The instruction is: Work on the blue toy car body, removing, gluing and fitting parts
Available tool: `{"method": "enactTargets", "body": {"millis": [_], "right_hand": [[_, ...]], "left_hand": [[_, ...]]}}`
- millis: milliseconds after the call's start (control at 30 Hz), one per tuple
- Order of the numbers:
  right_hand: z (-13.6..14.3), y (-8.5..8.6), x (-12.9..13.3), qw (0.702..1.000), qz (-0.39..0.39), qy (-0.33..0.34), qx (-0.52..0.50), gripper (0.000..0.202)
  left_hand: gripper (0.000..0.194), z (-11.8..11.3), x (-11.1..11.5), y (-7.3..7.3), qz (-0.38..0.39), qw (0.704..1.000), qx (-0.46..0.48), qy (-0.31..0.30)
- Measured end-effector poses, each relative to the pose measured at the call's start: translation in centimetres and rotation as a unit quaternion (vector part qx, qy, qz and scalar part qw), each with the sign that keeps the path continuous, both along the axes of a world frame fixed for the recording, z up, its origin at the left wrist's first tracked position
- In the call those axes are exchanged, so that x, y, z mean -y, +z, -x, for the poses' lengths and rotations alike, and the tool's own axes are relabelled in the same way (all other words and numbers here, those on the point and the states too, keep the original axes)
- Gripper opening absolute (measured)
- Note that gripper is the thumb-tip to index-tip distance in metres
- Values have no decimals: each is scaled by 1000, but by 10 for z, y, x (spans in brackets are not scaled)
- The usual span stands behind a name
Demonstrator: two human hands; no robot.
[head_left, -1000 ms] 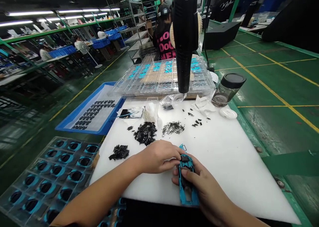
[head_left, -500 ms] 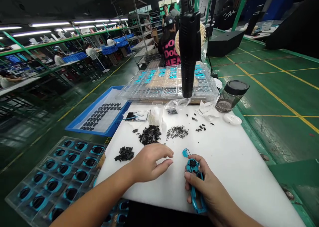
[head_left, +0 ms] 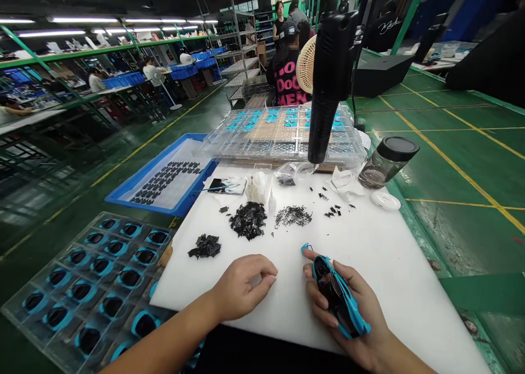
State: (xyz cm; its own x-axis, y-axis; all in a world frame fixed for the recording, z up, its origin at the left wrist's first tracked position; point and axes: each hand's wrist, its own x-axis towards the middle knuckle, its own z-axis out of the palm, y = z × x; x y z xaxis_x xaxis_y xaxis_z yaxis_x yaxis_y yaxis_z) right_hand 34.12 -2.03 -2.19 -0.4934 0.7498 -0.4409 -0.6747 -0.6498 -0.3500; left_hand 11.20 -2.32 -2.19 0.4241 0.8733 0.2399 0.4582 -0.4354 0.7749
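At lower left, a clear tray (head_left: pixel 49 341) of blue-rimmed black parts shows beside the white tabletop (head_left: pixel 406 264); above it, a blue tray (head_left: pixel 180 203) sits by the left edge. Low in the centre, the left hand (head_left: pixel 241 286) is near the front edge, thumb and forefinger almost together; whether its grip pinches anything, I cannot tell. White surface separates it from the right hand (head_left: pixel 369 316), its grip clamped on a blue-and-black shell (head_left: pixel 338 300). More white surface runs to the right edge, then green floor (head_left: pixel 443 166).
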Motion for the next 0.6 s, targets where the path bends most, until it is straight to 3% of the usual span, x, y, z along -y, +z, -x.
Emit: {"method": "enactTargets", "body": {"millis": [267,400,467,567,600], "right_hand": [[1,3,-2,999,15,-33,-22,32],[-1,2,-1,999,38,-23,12,28],[-1,-2,-2,998,50,-20,44,33],[0,-6,-5,993,76,-5,88,45],[0,-8,-6,991,89,-4,101,50]], "left_hand": [[12,4,3,1,12,999,29,8],[12,13,10,4,62,993,75,67],[9,24,8,6,136,958,189,167],[16,55,-11,11,200,828,404,334],[18,67,-23,13,192,801,434,365]]}}
